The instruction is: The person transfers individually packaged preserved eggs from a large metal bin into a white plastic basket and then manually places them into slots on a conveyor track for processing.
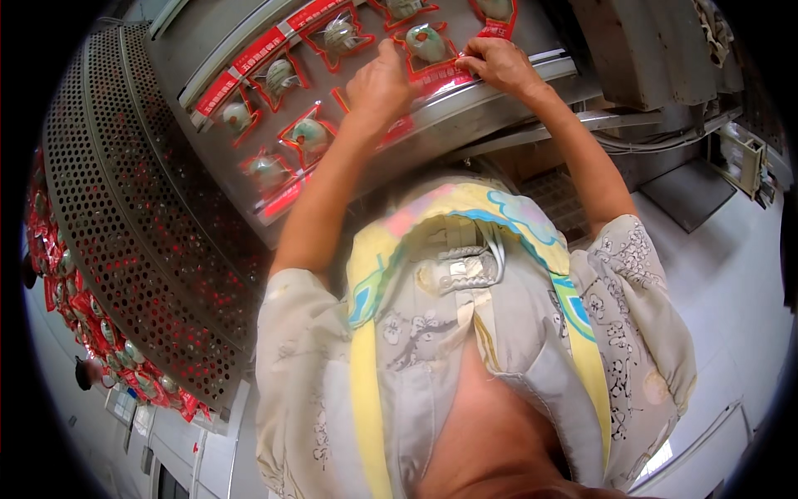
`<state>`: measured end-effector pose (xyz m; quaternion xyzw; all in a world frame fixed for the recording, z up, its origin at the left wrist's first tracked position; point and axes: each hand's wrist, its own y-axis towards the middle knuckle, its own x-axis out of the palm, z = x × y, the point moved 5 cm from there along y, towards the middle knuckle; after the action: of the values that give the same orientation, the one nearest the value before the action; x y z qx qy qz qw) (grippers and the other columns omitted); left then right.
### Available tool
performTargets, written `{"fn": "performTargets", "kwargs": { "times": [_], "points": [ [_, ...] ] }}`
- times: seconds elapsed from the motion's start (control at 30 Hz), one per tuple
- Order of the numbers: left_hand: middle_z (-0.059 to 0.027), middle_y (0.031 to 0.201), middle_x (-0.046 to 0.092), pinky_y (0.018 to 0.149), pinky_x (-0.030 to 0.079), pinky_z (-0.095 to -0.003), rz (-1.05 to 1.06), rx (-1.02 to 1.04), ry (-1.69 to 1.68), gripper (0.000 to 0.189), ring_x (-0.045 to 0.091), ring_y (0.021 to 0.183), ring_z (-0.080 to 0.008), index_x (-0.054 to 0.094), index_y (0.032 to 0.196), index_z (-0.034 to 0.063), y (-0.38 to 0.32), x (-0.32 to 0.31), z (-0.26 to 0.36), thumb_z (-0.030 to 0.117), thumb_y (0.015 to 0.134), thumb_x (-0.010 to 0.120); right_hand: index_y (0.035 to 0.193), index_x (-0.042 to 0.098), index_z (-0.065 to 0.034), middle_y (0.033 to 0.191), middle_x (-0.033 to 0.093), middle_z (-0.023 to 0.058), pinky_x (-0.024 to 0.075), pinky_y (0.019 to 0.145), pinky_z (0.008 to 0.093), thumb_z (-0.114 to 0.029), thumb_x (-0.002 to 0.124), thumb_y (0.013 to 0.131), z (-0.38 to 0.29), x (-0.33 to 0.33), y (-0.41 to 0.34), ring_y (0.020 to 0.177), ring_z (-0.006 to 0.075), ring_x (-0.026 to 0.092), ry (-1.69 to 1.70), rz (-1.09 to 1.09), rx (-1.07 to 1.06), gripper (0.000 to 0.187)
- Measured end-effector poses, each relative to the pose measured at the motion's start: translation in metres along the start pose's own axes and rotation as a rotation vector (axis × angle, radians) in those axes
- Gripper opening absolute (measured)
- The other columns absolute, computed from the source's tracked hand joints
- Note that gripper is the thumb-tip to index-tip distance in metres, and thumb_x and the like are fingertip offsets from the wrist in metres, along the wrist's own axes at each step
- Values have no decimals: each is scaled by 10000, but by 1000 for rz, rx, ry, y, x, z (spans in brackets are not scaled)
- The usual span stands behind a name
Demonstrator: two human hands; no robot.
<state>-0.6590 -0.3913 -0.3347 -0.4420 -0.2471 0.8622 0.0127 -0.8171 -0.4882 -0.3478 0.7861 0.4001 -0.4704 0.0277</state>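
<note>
Both my bare hands reach over a metal tray (365,68) at the top of the view. On it lie rows of clear plastic packets with red borders, each holding a pale green, egg-shaped item. My left hand (383,81) is bent over the tray, beside the lower left of one egg packet (427,45); its fingertips are hidden behind the hand. At that packet's right side, my right hand (499,65) pinches the red edge between thumb and fingers. Another packet (495,9) lies just above my right hand. More rest left of my left hand, including a nearby packet (308,134).
A curved perforated metal guard (149,187) stands at left, with many red packets (93,318) heaped beyond it. Grey metal housing (629,53) and cables (642,143) are at right. A dark plate (689,193) lies near the pale floor. A person (87,374) shows partly at far left.
</note>
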Motion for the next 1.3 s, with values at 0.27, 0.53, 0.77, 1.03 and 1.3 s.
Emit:
{"fn": "performTargets", "kwargs": {
  "times": [0.27, 0.53, 0.77, 1.03, 1.3],
  "points": [
    [-112, 898, 658, 761, 462, -434, 51, -44, 86, 801, 611, 905, -315, 333, 1318, 46, 0, 5, 0, 272, 669, 745, 889, 604, -59, 879, 632, 120, 465, 730, 389, -268, 645, 785, 7, 4, 0, 854, 289, 604, 30, 2, -96, 238],
    [-161, 939, 643, 772, 465, -447, -42, -27, 92, 684, 604, 932, -340, 368, 1225, 5, -1, 2, 3, 282, 703, 712, 877, 609, 23, 747, 627, 93, 455, 659, 290, -185, 636, 821, 13, 0, 15, 696, 135, 581, 136, -290, -22, 218],
    [-120, 894, 666, 801, 461, -411, 114, -83, -51, 666, 619, 921, -301, 369, 1290, 5, 5, 3, -9, 243, 733, 644, 895, 638, -15, 798, 643, 126, 470, 704, 352, -252, 618, 814, 13, 5, 13, 765, 237, 615, -6, -181, 30, 251],
    [-172, 834, 652, 680, 489, -454, 163, -49, 185, 747, 631, 798, -355, 322, 1300, -16, -5, 8, 3, 235, 683, 660, 848, 662, -73, 837, 651, 140, 473, 737, 418, -288, 622, 784, -13, -5, -6, 848, 326, 610, -168, -84, -10, 228],
    [-126, 981, 586, 728, 479, -392, 366, 476, -40, 587, 585, 902, -299, 509, 1134, 73, -44, -10, 43, 235, 632, 767, 824, 669, -76, 806, 640, 142, 477, 720, 392, -229, 605, 800, -24, -28, -31, 826, 315, 608, -261, -77, -112, 168]
  ]
}}
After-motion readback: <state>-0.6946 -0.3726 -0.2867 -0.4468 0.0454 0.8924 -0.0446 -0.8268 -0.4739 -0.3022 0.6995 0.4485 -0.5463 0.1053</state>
